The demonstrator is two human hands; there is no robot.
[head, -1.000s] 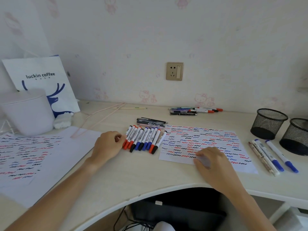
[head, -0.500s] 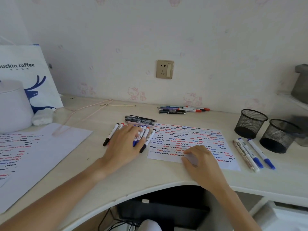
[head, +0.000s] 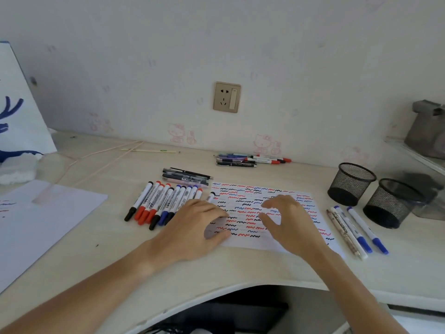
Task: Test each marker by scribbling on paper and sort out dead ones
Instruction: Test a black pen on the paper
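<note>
Just left of the left hand [head: 192,225], marker row [head: 163,203].

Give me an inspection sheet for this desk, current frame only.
Surface: pale wooden desk, curved front edge.
Job's things: scribble sheet covered in wavy lines; marker row at its left; three pens at its right.
Clutter: dark pens, far pen pile, two mesh cups, second sheet.
Hands: left hand and right hand over the sheet, empty.
Cables: pink cord.
Surroundings: wall socket, paper bag.
</note>
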